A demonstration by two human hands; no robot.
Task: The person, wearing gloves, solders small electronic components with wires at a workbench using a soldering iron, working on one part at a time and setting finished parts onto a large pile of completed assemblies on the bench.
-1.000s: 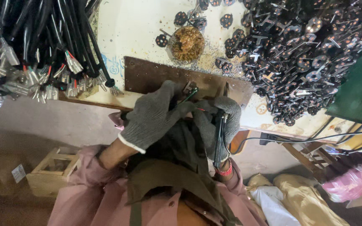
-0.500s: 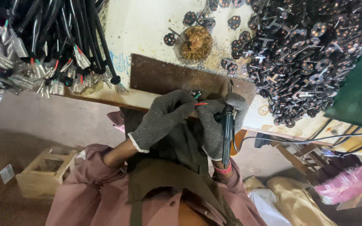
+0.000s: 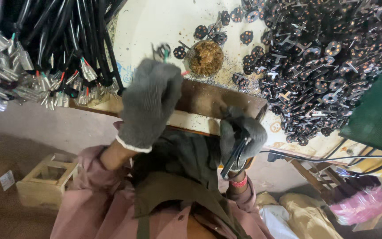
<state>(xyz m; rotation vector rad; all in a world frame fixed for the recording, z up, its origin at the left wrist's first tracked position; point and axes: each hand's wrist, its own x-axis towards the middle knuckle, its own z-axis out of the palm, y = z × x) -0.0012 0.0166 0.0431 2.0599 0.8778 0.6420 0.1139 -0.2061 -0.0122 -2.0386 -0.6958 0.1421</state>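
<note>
My left hand (image 3: 149, 102), in a grey knit glove, is raised over the brown wooden board (image 3: 213, 99). Its fingertips pinch a small blurred part with coloured wires (image 3: 162, 50). My right hand (image 3: 242, 132), also gloved, rests at the board's near right corner and grips a black-handled hand tool (image 3: 234, 157) that points down toward my lap. A small round dish of brown bits (image 3: 205, 57) stands just beyond the left hand's fingers.
A big heap of black round pronged parts (image 3: 319, 57) covers the table's right side. Black cables with metal terminals (image 3: 45, 53) hang over the left. A green box (image 3: 376, 115) sits at right, and a wooden crate (image 3: 45, 179) and a pink bag (image 3: 359, 206) lie on the floor.
My left hand has lifted away from the right hand and swung up and forward toward the dish, carrying the wired part. The right hand with the tool has stayed near the board's corner.
</note>
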